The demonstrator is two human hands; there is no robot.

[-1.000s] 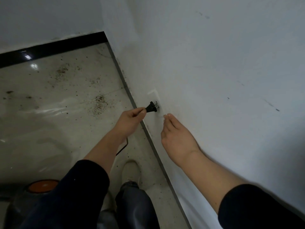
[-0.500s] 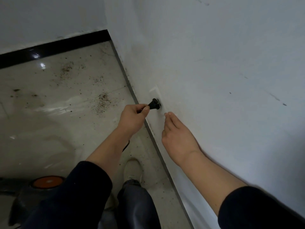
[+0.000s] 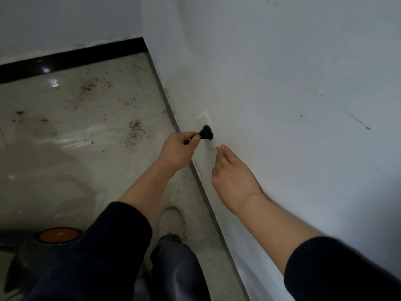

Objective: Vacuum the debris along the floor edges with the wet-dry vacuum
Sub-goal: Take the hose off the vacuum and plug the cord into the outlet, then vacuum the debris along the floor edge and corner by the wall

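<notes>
I see the vacuum [image 3: 56,235] low at my left, my right hand [image 3: 233,173] open with straight fingers against the wall, my left hand [image 3: 179,148] pinching the plug [image 3: 206,132] at the socket [image 3: 204,117], debris [image 3: 134,133] beyond.

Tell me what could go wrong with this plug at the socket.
The left hand pinches the plug by its thin neck, so it may seat crooked in the wall socket. The right hand rests fingertips on the wall just beside the socket; they could slip between plug and socket.
</notes>
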